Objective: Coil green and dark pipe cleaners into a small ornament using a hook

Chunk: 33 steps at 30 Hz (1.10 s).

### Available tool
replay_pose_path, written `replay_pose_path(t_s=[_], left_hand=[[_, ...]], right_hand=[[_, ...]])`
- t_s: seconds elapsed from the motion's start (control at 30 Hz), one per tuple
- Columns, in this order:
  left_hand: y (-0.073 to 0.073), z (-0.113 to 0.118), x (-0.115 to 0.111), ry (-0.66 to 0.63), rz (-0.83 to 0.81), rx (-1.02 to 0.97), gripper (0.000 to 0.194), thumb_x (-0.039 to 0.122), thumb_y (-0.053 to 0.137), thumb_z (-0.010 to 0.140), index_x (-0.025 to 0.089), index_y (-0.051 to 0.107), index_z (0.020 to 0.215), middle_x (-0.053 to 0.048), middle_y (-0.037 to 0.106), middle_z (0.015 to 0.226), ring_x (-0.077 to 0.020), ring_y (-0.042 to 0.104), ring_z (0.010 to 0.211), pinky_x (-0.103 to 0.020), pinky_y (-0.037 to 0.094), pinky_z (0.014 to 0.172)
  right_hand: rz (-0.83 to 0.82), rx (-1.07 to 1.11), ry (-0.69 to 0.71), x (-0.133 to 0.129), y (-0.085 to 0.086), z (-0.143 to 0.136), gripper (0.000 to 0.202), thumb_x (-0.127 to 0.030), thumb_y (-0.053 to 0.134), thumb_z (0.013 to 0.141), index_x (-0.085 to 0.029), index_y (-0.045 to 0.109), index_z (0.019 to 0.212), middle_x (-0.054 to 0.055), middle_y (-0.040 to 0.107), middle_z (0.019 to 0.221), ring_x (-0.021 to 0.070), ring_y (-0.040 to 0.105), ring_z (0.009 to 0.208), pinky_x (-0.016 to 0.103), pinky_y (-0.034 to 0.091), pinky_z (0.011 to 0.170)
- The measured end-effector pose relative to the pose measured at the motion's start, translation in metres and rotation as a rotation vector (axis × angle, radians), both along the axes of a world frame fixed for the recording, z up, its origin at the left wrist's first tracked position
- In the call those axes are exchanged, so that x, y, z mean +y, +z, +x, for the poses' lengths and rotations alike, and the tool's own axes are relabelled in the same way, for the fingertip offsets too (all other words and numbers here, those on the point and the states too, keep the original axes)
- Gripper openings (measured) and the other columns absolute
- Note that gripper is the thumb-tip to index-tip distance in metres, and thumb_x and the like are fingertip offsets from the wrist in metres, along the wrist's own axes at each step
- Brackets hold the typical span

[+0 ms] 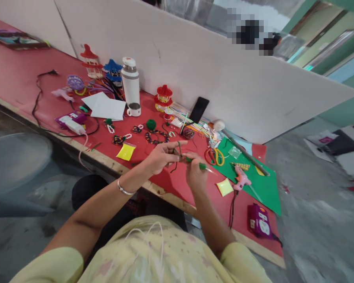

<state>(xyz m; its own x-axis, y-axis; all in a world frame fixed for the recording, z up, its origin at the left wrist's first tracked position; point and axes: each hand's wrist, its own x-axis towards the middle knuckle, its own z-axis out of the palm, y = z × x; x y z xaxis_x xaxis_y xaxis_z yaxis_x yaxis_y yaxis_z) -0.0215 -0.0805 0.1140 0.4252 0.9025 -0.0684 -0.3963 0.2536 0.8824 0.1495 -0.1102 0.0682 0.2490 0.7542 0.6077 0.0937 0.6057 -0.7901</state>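
Note:
Above the red tabletop (177, 179), my two hands meet near the middle. My right hand (196, 173) is closed on a green-handled tool (202, 166), whose front end points at my left hand. Dark green yarn (179, 148) loops over the fingers of my left hand (162, 158), which pinch it by the tool's tip; a loose end hangs below. Beyond them lie a dark beaded ring (157, 137), a green pompom (151, 124) and a ball of multicoloured yarn (189, 133). The exact contact between tool tip and yarn is too small to tell.
Orange and yellow scissors (214, 156) and a pink glue gun (242, 179) lie to the right, by a purple power strip (260, 222). A white bottle (131, 84), a phone (199, 109) and a red lantern (164, 97) stand along the white partition (194, 59).

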Motion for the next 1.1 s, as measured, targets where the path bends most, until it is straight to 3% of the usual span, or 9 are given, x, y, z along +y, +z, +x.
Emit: replay_pose_path(t_s=[0.1, 0.2, 0.37, 0.53, 0.63, 0.77, 0.93, 1.1], left_hand=[[-0.005, 0.017, -0.009, 0.241, 0.172, 0.056, 0.071, 0.01, 0.083, 0.069, 0.018, 0.076, 0.139, 0.005, 0.062, 0.067, -0.0083, 0.054, 0.062, -0.019, 0.042, 0.06], [-0.003, 0.021, -0.014, 0.298, 0.105, -0.02, 0.079, 0.011, 0.086, 0.067, 0.019, 0.072, 0.144, 0.008, 0.059, 0.065, -0.0051, 0.046, 0.055, -0.016, 0.035, 0.053], [0.011, 0.001, -0.009, -0.026, -0.275, -0.219, 0.071, 0.007, 0.078, 0.067, 0.018, 0.074, 0.138, 0.005, 0.062, 0.065, 0.0003, 0.026, 0.039, -0.014, 0.018, 0.041], [0.012, -0.019, 0.003, -0.254, -0.379, -0.192, 0.058, 0.0, 0.071, 0.066, 0.014, 0.08, 0.121, 0.004, 0.059, 0.06, 0.0008, 0.024, 0.038, -0.013, 0.015, 0.041], [0.007, -0.024, 0.008, -0.299, -0.365, -0.161, 0.056, 0.0, 0.071, 0.066, 0.014, 0.081, 0.119, 0.002, 0.063, 0.061, 0.0003, 0.024, 0.038, -0.014, 0.013, 0.04], [0.003, -0.027, 0.013, -0.325, -0.322, -0.09, 0.055, 0.004, 0.069, 0.067, 0.012, 0.081, 0.121, -0.005, 0.07, 0.064, -0.0001, 0.024, 0.038, -0.015, 0.012, 0.041], [-0.001, -0.031, 0.017, -0.337, -0.313, -0.052, 0.051, 0.004, 0.071, 0.064, 0.012, 0.082, 0.113, -0.002, 0.067, 0.063, -0.0003, 0.026, 0.037, -0.016, 0.011, 0.039], [0.0, -0.029, 0.015, -0.389, -0.296, -0.053, 0.045, 0.005, 0.073, 0.059, 0.009, 0.084, 0.102, 0.002, 0.058, 0.059, -0.0002, 0.026, 0.039, -0.018, 0.011, 0.04]], right_hand=[[0.103, -0.086, -0.228, -0.007, -0.007, -0.023, 0.024, -0.045, 0.068, 0.103, -0.027, 0.084, 0.102, 0.006, 0.084, 0.098, 0.0216, 0.078, 0.094, 0.041, 0.064, 0.084], [0.269, -0.194, -0.313, -0.005, -0.005, -0.031, 0.022, -0.045, 0.07, 0.102, -0.029, 0.083, 0.107, 0.007, 0.083, 0.103, 0.0226, 0.077, 0.098, 0.042, 0.064, 0.084], [0.314, -0.138, -0.239, 0.002, 0.002, -0.022, 0.031, -0.052, 0.063, 0.104, -0.027, 0.082, 0.103, 0.006, 0.084, 0.095, 0.0233, 0.079, 0.089, 0.044, 0.064, 0.081], [0.243, -0.189, 0.055, 0.001, 0.011, 0.005, 0.03, -0.057, 0.069, 0.098, -0.032, 0.085, 0.104, 0.006, 0.086, 0.095, 0.0252, 0.079, 0.087, 0.046, 0.062, 0.079], [0.263, -0.326, 0.172, 0.002, 0.02, 0.022, 0.027, -0.054, 0.075, 0.095, -0.036, 0.085, 0.112, 0.006, 0.087, 0.099, 0.0251, 0.079, 0.087, 0.046, 0.06, 0.078], [0.252, -0.433, 0.214, 0.003, 0.035, 0.034, 0.026, -0.051, 0.08, 0.092, -0.037, 0.085, 0.112, 0.005, 0.087, 0.098, 0.0246, 0.08, 0.088, 0.045, 0.061, 0.079], [0.218, -0.494, 0.282, 0.001, 0.048, 0.046, 0.025, -0.053, 0.079, 0.092, -0.035, 0.087, 0.107, 0.005, 0.087, 0.096, 0.024, 0.079, 0.085, 0.044, 0.061, 0.076], [0.123, -0.3, 0.376, 0.003, 0.037, 0.045, 0.026, -0.054, 0.074, 0.096, -0.031, 0.086, 0.095, 0.005, 0.085, 0.085, 0.0228, 0.078, 0.079, 0.042, 0.062, 0.075]])
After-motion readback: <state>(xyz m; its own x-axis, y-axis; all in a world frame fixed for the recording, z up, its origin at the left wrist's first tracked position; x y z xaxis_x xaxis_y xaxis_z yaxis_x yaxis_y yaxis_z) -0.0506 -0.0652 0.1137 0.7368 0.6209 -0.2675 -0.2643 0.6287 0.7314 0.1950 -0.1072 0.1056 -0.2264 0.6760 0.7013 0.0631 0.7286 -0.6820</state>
